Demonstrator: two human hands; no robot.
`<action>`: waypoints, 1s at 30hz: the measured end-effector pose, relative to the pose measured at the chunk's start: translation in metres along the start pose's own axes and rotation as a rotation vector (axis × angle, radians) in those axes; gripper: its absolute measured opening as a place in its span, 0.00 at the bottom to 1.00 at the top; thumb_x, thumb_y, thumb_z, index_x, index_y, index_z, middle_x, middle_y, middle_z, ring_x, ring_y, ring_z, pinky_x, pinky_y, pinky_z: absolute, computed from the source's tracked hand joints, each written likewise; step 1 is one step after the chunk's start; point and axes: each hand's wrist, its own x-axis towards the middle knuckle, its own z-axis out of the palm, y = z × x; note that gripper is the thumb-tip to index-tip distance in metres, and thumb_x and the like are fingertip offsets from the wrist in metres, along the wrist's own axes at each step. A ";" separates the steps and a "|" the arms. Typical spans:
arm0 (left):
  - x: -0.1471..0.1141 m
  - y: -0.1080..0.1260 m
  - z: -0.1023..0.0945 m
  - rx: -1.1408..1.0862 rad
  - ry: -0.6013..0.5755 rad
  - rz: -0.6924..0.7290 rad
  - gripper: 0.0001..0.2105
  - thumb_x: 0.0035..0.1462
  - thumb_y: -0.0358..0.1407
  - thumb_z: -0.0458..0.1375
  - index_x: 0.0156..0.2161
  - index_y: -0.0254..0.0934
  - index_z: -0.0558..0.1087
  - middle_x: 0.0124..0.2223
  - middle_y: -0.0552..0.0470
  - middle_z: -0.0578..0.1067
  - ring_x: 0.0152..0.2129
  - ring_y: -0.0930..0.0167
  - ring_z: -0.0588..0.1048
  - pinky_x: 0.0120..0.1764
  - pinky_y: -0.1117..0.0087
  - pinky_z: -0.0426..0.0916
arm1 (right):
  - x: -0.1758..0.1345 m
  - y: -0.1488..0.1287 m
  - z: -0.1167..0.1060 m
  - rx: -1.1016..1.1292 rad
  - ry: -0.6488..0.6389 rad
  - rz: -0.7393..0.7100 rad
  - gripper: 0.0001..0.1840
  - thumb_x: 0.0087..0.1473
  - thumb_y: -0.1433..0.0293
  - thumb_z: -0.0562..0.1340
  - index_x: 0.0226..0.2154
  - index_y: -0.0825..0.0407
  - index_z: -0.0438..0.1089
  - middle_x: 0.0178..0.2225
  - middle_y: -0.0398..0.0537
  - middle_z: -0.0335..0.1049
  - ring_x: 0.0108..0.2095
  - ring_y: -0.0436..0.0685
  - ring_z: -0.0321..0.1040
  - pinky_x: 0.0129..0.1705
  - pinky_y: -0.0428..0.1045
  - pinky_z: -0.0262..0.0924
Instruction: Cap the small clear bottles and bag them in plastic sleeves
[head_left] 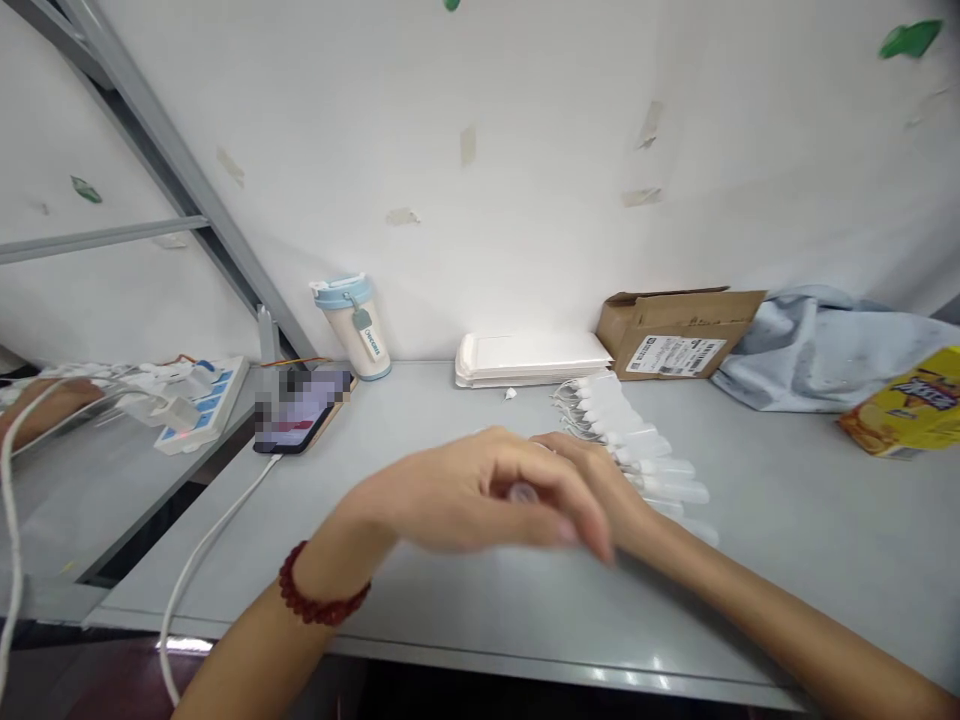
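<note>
My left hand [480, 490], with a dark red bead bracelet at the wrist, hovers over the table in front of my right hand. Its fingers curl round a small translucent piece [523, 492], of which just a round end shows; motion blurs the fingertips. Behind it, my right hand [592, 475] reaches in from the right, its fingers largely covered by the left. Just beyond the right hand, several white translucent tube-like pieces [637, 440] with thin cords lie in an overlapping row.
At the back stand a flat white box stack [532, 352], a cardboard box [679, 330] and a cup [356, 325]. A charging phone [300, 420] lies left, near a power strip [206, 405]. A pale cloth [817, 345] and yellow snack packet [911, 405] sit right. Another person's hand [52, 400] shows far left.
</note>
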 end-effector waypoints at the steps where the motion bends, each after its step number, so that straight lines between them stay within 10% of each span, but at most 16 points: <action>1: 0.009 -0.002 -0.005 0.045 -0.081 -0.013 0.11 0.46 0.45 0.58 0.32 0.42 0.77 0.26 0.53 0.74 0.24 0.70 0.71 0.24 0.70 0.64 | 0.000 0.000 0.001 -0.009 -0.020 0.003 0.11 0.55 0.73 0.51 0.36 0.52 0.68 0.32 0.49 0.73 0.32 0.55 0.70 0.34 0.48 0.61; 9: 0.037 -0.053 -0.011 -0.008 -0.060 -0.181 0.15 0.52 0.37 0.52 0.44 0.35 0.66 0.38 0.48 0.74 0.25 0.74 0.69 0.31 0.71 0.64 | 0.002 0.002 0.005 0.010 -0.127 0.052 0.09 0.57 0.73 0.52 0.40 0.52 0.65 0.34 0.48 0.71 0.32 0.53 0.67 0.34 0.47 0.58; 19: 0.030 -0.052 0.004 0.090 -0.022 -0.161 0.08 0.48 0.36 0.56 0.34 0.35 0.69 0.23 0.57 0.69 0.20 0.75 0.64 0.24 0.74 0.55 | 0.001 0.007 0.009 -0.031 -0.199 0.047 0.11 0.55 0.77 0.51 0.41 0.52 0.61 0.34 0.48 0.70 0.30 0.53 0.67 0.32 0.47 0.58; 30: 0.029 -0.044 0.019 -0.002 0.123 -0.025 0.09 0.55 0.38 0.52 0.40 0.39 0.62 0.31 0.55 0.73 0.24 0.74 0.64 0.29 0.72 0.59 | -0.001 0.017 0.002 -0.250 -0.133 -0.014 0.26 0.52 0.82 0.49 0.54 0.56 0.49 0.40 0.58 0.68 0.37 0.58 0.69 0.33 0.50 0.62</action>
